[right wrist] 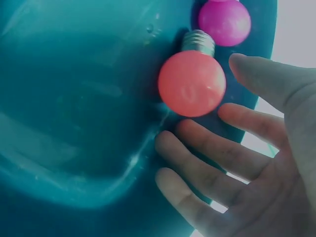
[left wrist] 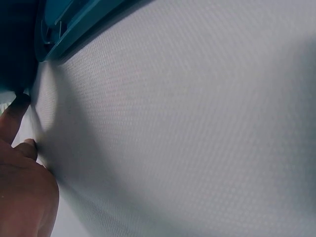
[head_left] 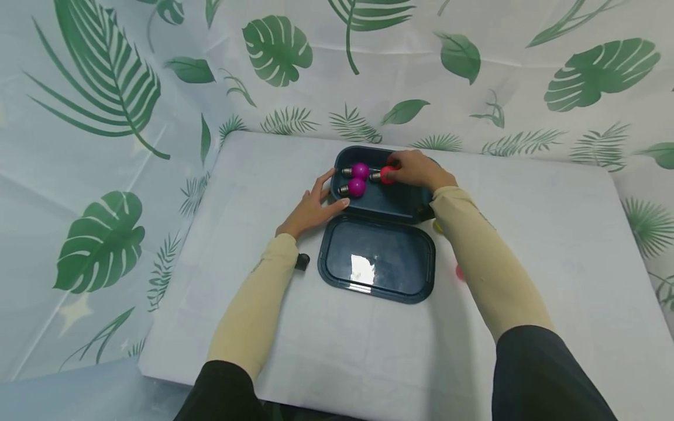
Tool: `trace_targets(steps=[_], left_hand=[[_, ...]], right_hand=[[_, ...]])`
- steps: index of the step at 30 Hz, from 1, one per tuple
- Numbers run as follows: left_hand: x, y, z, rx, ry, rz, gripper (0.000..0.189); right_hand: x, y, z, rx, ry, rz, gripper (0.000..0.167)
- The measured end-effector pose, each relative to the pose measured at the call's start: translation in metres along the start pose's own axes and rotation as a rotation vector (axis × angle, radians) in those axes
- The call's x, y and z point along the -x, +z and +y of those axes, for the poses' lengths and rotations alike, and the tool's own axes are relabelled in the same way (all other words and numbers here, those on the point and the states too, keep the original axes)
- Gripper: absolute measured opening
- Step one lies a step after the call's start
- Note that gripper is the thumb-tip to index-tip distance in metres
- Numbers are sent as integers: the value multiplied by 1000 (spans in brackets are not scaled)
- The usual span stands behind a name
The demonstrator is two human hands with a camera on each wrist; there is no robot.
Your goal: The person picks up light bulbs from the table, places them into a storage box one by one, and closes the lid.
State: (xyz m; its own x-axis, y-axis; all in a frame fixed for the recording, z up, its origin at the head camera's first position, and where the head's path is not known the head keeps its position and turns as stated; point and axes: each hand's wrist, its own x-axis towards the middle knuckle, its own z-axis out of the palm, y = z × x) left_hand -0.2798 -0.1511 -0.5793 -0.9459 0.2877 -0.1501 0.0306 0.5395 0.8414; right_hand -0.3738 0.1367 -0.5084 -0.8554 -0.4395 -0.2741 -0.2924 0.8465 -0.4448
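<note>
Inside the dark blue box (head_left: 381,202), two purple bulbs (head_left: 360,171) (head_left: 357,187) lie on the left with their metal bases pointing left. A red bulb (head_left: 388,175) lies just right of them. My right hand (head_left: 421,169) reaches over the box's far right side to it. The right wrist view shows that hand's fingers (right wrist: 212,177) spread beside the red bulb (right wrist: 191,84), with the thumb apart from it. At the box's left end, my left hand (head_left: 310,207) rests with fingers extended along the wall and thumb at the near corner.
The dark blue lid (head_left: 395,251) lies flat on the white table (head_left: 326,339), right in front of the box. Partly behind my right forearm are a yellow thing (head_left: 437,227) and a pinkish-red round thing (head_left: 460,272). A leaf-patterned curtain (head_left: 368,88) hangs behind the table.
</note>
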Motion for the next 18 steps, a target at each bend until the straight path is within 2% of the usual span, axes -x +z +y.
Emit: trace_targets(steps=[13, 18], left_hand=[[1, 1, 2, -16, -2, 0, 90], [1, 1, 2, -21, -2, 0, 90]], right_hand=[[33, -19, -10, 15, -21, 18, 62], [44, -22, -9, 25, -33, 51, 64]])
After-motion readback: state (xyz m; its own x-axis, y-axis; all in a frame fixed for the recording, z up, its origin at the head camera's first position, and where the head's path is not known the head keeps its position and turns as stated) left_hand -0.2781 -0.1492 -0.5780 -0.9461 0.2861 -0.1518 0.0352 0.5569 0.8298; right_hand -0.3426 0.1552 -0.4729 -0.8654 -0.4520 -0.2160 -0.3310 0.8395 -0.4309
